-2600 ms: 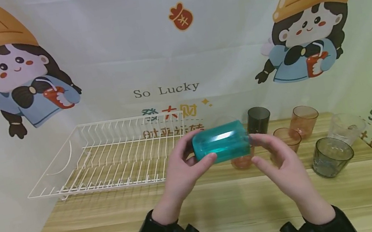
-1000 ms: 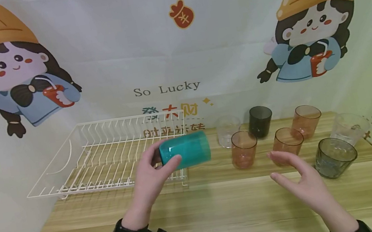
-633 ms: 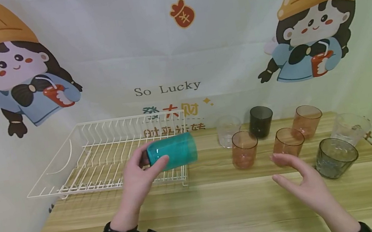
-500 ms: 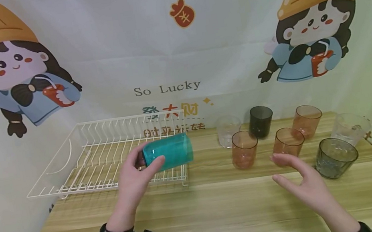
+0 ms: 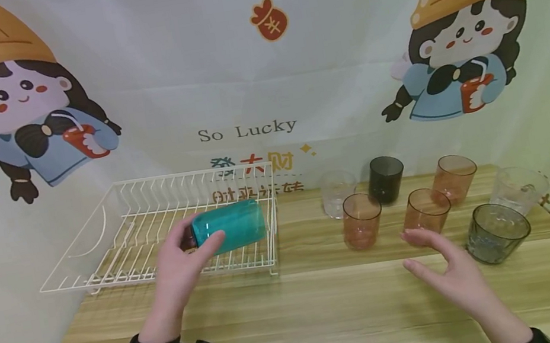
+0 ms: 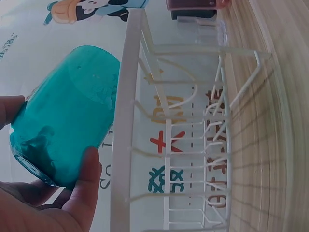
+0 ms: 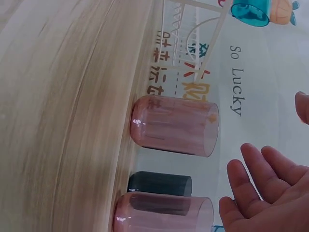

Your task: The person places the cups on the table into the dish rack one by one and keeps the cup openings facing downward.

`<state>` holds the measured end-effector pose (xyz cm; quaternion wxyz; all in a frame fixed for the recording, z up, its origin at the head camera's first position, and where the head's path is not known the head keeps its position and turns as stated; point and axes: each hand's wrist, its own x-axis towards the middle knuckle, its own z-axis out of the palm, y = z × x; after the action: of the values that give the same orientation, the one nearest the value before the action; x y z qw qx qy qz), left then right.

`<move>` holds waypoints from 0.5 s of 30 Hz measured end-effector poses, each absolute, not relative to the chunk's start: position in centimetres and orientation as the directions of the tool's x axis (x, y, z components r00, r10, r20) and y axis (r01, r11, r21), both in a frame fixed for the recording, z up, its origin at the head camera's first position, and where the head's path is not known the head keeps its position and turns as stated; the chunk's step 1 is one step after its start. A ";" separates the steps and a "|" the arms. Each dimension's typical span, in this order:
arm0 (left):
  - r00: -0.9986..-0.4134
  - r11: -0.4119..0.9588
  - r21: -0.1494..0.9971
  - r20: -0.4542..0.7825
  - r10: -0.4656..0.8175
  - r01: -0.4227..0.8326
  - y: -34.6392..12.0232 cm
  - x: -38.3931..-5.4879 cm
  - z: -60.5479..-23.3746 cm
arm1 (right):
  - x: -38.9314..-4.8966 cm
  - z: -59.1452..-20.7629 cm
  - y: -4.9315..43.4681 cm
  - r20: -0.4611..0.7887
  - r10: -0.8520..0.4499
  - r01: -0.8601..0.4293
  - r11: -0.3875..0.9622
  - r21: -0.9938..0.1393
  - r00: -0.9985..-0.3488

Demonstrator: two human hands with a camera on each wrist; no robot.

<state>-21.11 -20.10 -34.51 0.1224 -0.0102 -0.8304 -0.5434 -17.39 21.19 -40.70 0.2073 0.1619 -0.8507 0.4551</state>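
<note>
My left hand (image 5: 179,264) grips a teal see-through drinking glass (image 5: 232,227) by its base end, thumb along the near side. The glass lies on its side in the air, mouth to the right, over the right part of the white wire dish rack (image 5: 129,236). In the left wrist view the teal glass (image 6: 70,113) shows beside the rack's rail (image 6: 128,121). My right hand (image 5: 453,275) is held in the air with thumb and fingers apart and nothing between them. Nearest to it is a pink glass (image 5: 427,210), just behind its fingertips.
Right of the rack stand another pink glass (image 5: 362,223), a clear glass (image 5: 335,198) and a black glass (image 5: 386,181). Farther right are a third pink glass (image 5: 453,178), a clear glass (image 5: 512,188) and a grey glass (image 5: 496,235). A printed cloth (image 5: 333,60) hangs behind the table.
The left hand has carried the teal glass leftward from the middle of the table to over the rack. The right hand has come away from the glass and moved slightly right and down.
</note>
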 end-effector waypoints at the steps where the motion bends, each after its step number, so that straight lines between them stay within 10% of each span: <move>1: -0.970 0.415 0.898 0.213 -0.119 0.147 -20.3 -21.1 -34.5 | -17.4 -40.7 21.2 0.497 -0.087 -0.461 0.536 -0.707 -0.863; 15: -0.972 0.498 0.857 0.212 -0.103 0.134 -22.5 -21.3 -33.5 | -17.2 -41.1 22.1 0.454 -0.078 -0.410 0.584 -0.701 -0.887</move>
<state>-21.29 -22.50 -33.54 0.1185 -0.0091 -0.8574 -0.5008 -17.22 22.15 -41.13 0.1913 0.1403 -0.8691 0.4341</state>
